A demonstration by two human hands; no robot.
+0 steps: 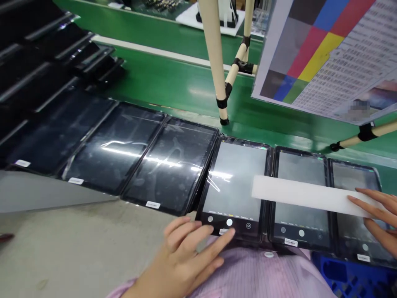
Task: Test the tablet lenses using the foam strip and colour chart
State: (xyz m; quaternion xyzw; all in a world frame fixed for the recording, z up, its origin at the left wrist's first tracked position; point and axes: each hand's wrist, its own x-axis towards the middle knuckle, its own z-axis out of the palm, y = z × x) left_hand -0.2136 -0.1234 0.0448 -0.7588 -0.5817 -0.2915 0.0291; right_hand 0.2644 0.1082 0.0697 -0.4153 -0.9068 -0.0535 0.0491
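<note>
While the right hand grasps the white strip, the left hand (unclenched, empty) should touch the tablet lightly.

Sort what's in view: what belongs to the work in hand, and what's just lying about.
Work in hand, apparently:
- lit tablet by the left hand
- white strip at the right hand
- other lit tablets and dark tablets, likely

Lying or standing about, probably:
- pipe frame
- blue plastic item
- colour-patch board, role unclear
</note>
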